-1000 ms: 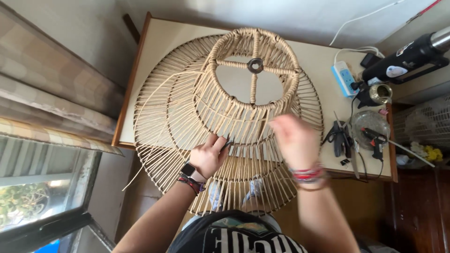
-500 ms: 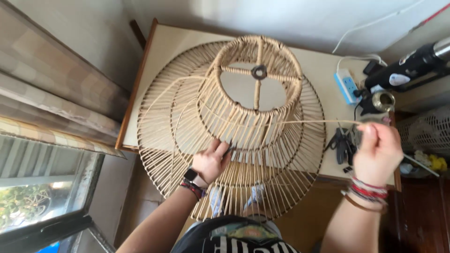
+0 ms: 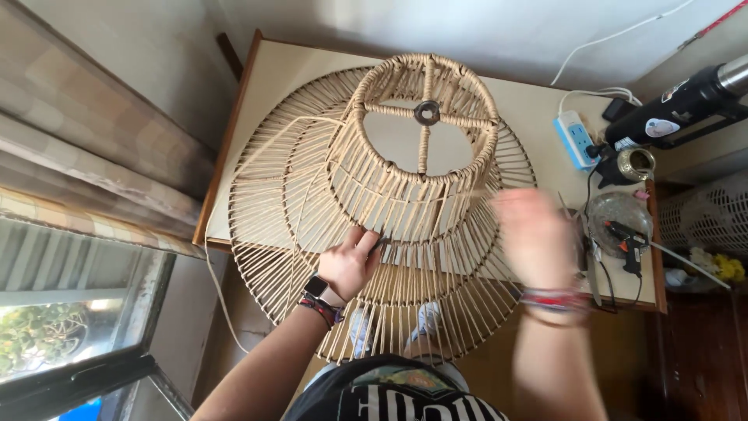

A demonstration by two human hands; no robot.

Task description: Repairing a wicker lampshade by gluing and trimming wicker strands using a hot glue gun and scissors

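Note:
A large tiered lampshade frame (image 3: 312, 195) wrapped in pale cord lies on a cream table (image 3: 273, 70), its small top ring with a metal fitting (image 3: 426, 113) facing up. My left hand (image 3: 351, 261) pinches the middle ring of the frame near its front. My right hand (image 3: 534, 234) is blurred with motion at the frame's right side, over the wound cords; a thin strand of cord (image 3: 467, 192) runs from the frame toward it, and its grip is too smeared to read.
Right of the frame lie a blue power strip (image 3: 575, 139), a black heat tool (image 3: 686, 101), a glue gun on a glass dish (image 3: 623, 234) and pliers. A window (image 3: 70, 312) is at the left. Loose cord (image 3: 214, 281) hangs off the table's front-left edge.
My right hand pulled the strand out to the right past the frame, then swung back toward the frame's right side. My left hand stayed pinching the middle ring.

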